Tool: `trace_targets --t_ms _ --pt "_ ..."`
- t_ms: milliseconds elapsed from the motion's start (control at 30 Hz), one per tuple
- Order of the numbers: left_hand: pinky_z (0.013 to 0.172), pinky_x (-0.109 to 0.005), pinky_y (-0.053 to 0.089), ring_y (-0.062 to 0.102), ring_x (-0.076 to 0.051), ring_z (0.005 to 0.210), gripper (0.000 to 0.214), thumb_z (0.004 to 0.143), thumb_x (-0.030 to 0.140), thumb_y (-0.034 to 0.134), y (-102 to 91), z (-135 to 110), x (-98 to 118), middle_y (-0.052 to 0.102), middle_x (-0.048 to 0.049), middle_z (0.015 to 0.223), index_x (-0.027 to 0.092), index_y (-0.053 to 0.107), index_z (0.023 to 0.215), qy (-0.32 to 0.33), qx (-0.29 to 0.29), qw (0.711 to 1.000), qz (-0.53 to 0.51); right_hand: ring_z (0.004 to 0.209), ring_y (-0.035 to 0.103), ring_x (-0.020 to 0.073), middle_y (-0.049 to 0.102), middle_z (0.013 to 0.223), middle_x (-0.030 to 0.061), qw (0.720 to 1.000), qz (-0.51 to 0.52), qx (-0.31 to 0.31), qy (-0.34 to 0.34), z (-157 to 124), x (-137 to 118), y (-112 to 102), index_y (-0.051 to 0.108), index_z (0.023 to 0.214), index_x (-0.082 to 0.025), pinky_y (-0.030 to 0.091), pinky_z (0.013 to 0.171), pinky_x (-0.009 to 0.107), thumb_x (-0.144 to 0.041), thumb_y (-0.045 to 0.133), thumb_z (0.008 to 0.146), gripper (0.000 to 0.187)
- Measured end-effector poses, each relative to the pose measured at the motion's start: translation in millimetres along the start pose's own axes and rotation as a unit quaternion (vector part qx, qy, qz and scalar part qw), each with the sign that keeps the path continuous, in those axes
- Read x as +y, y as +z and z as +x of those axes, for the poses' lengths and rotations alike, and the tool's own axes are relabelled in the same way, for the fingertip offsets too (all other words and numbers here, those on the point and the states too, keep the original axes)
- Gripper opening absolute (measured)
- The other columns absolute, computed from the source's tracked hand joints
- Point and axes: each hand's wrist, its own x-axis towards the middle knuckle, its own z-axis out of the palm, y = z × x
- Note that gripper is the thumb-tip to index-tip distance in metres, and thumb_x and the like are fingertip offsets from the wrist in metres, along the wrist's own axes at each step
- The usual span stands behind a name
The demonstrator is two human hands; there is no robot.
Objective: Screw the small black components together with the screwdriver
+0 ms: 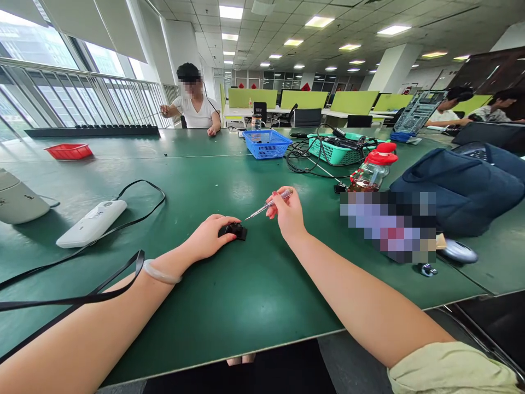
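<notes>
My left hand [211, 236] rests on the green tabletop, its thumb and fingers closed around a small black part [237, 231]. What kind of part it is cannot be made out, and my fingers cover its left side. Held in my right hand [287, 216] is a slim screwdriver [268, 204] with a clear handle. Its thin metal shaft slants down to the left, and the tip ends just above and right of the black part. Whether the tip touches the part is hard to see; a small gap seems to show.
A white device [92, 223] with a black strap lies left, near a red tray [69, 151]. Farther back stand a blue basket [267, 145] and a green basket [334, 154] with cables. At right are a red-lidded bottle [373, 169] and a dark blue bag [459, 186]. A person sits opposite.
</notes>
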Motion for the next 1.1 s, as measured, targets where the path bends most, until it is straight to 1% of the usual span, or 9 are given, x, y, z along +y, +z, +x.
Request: trace_targets --t_ms 100,233,400,633,733,833,933,1000,1100 --pt "0.114 -0.046 0.043 0.055 -0.028 0.127 0.050 0.084 0.037 0.056 2.3 1.1 -3.3 0.065 -0.0072 0.131 0.024 0.060 0.132 0.000 -0.006 1.000 -0.025 0.043 0.057 0.0077 0.064 0.066 -0.0075 0.999 0.027 0.002 0.030 3.1 3.9 -1.1 0.043 0.086 -0.024 0.044 0.040 0.019 -0.046 0.071 0.079 0.036" --pt "0.116 -0.046 0.041 0.053 -0.027 0.131 0.052 0.083 0.032 0.053 4.1 1.7 -5.4 0.061 -0.0069 0.136 0.024 0.057 0.134 0.005 -0.009 0.999 -0.043 0.045 0.059 0.0087 0.065 0.068 -0.0062 0.998 0.026 -0.053 0.037 -2.3 -0.1 2.4 0.046 0.084 -0.024 0.047 0.041 0.020 -0.049 0.074 0.076 0.039" --pt "0.119 -0.053 0.033 0.036 -0.031 0.144 0.052 0.081 0.040 0.061 3.0 -0.1 -1.4 0.061 -0.0078 0.136 0.026 0.059 0.132 0.005 0.007 1.000 0.000 0.046 0.059 0.0089 0.065 0.066 -0.0059 0.996 -0.006 -0.084 0.017 -7.9 -8.1 5.1 0.048 0.081 -0.023 0.049 0.044 0.021 -0.055 0.077 0.073 0.043" --pt "0.109 -0.055 0.040 0.050 -0.034 0.121 0.049 0.074 0.054 0.072 1.3 -0.9 1.9 0.070 -0.0079 0.114 0.024 0.068 0.112 0.005 0.052 0.998 0.035 0.047 0.056 0.0089 0.056 0.055 -0.0075 0.990 -0.043 -0.134 -0.007 -18.3 -19.3 9.8 0.051 0.075 -0.022 0.048 0.048 0.021 -0.059 0.077 0.072 0.045" --pt "0.108 -0.053 0.041 0.052 -0.033 0.118 0.043 0.078 0.053 0.067 0.6 -1.6 3.7 0.071 -0.0075 0.110 0.023 0.069 0.109 0.024 0.038 0.999 0.029 0.045 0.055 0.0093 0.056 0.054 -0.0071 0.992 -0.049 -0.113 -0.023 -19.8 -23.0 10.2 0.050 0.075 -0.022 0.046 0.046 0.022 -0.061 0.075 0.073 0.046" --pt "0.110 -0.051 0.041 0.051 -0.031 0.121 0.039 0.085 0.044 0.058 -0.8 -2.7 6.1 0.071 -0.0067 0.117 0.024 0.066 0.118 0.043 0.017 0.999 0.005 0.044 0.054 0.0098 0.056 0.053 -0.0070 0.995 -0.054 -0.076 -0.029 -17.4 -21.7 8.1 0.050 0.077 -0.023 0.046 0.045 0.022 -0.061 0.074 0.075 0.045" --pt "0.114 -0.050 0.038 0.048 -0.028 0.128 0.050 0.087 0.033 0.051 -2.0 -3.9 7.3 0.070 -0.0044 0.125 0.026 0.054 0.136 0.046 0.002 0.999 -0.027 0.045 0.056 0.0103 0.057 0.053 -0.0065 0.995 -0.063 -0.072 -0.026 -15.0 -18.0 6.2 0.051 0.077 -0.023 0.047 0.045 0.022 -0.060 0.074 0.075 0.044" --pt "0.116 -0.050 0.037 0.046 -0.027 0.131 0.057 0.086 0.033 0.053 -2.2 -4.4 7.0 0.068 -0.0043 0.129 0.026 0.047 0.142 0.046 0.002 0.998 -0.033 0.047 0.057 0.0106 0.058 0.055 -0.0061 0.994 -0.068 -0.079 -0.027 -14.8 -16.6 5.9 0.052 0.077 -0.023 0.048 0.046 0.022 -0.060 0.074 0.075 0.043" --pt "0.117 -0.051 0.036 0.044 -0.030 0.134 0.062 0.082 0.040 0.061 -1.2 -4.5 4.9 0.061 -0.0075 0.138 0.023 0.050 0.141 0.041 0.017 0.999 -0.015 0.047 0.057 0.0105 0.057 0.055 -0.0063 0.993 -0.070 -0.089 -0.028 -16.3 -17.0 6.7 0.053 0.077 -0.023 0.050 0.047 0.022 -0.059 0.075 0.075 0.042"
